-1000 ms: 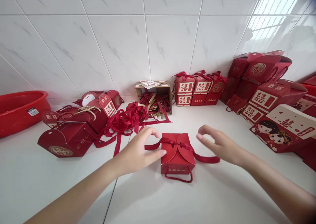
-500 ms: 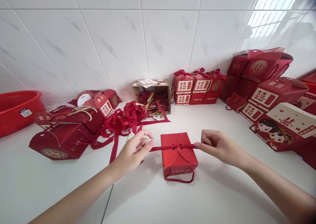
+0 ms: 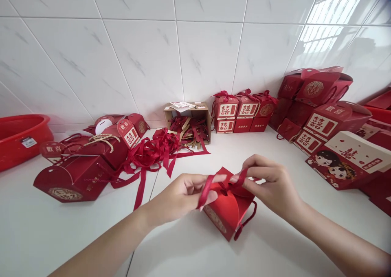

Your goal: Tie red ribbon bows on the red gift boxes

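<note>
A small red gift box (image 3: 230,209) with folded petal flaps stands on the white surface, turned at an angle. A dark red ribbon (image 3: 205,192) crosses its top through the holes in the flaps. My left hand (image 3: 180,196) is at the box's left, its thumb and fingers closed on a loop of the ribbon. On the other side, my right hand (image 3: 270,182) pinches the ribbon's other part close above the flaps. A twisted rope handle (image 3: 251,216) hangs from the box's right side.
Loose red ribbon (image 3: 152,150) lies in a heap beside an open cardboard box (image 3: 209,126) of ribbon strips. Several red boxes (image 3: 76,175) sit left, with stacked boxes (image 3: 330,122) right and ribbon-tied boxes (image 3: 242,124) by the wall. A red basin (image 3: 18,144) stands far left.
The gift box has rotated, its rope handle now at the right. Both hands have moved inward over the box, and the ribbon, stretched straight before, now bends into a loop at the left hand.
</note>
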`<state>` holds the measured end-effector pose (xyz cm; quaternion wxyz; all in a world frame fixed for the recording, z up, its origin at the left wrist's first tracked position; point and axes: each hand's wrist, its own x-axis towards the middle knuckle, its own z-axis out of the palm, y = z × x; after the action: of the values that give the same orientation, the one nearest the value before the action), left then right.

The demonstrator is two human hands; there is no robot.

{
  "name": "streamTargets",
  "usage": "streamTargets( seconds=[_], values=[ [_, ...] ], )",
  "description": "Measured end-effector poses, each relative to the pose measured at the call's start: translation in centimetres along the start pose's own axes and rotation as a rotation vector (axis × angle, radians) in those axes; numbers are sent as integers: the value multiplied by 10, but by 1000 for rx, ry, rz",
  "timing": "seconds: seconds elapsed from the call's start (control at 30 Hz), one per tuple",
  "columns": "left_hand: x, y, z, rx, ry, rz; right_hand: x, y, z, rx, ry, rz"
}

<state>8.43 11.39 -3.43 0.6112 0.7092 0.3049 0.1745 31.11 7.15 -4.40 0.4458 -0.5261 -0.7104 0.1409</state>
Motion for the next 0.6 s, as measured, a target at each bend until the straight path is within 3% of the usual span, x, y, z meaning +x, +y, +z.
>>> streamTargets(
  seconds=[0.07, 0.17, 0.33, 0.4, 0.5, 0.6],
  values=[
    [2, 4, 13, 162, 140, 91, 1, -9, 2, 159, -141, 124],
    [4, 3, 28, 436, 231, 214, 1, -14, 7, 301, -323, 270],
    [2, -13, 39, 799, 366, 380, 0, -17, 14, 334, -381, 318],
    [1, -19, 36, 824, 341, 471, -1, -19, 15, 316, -369, 303],
    [1, -22, 26, 787, 208, 622, -1, -22, 16, 236, -384, 221],
    [4, -18, 18, 694, 116, 616, -1, -21, 16, 156, -433, 96]
  ],
)
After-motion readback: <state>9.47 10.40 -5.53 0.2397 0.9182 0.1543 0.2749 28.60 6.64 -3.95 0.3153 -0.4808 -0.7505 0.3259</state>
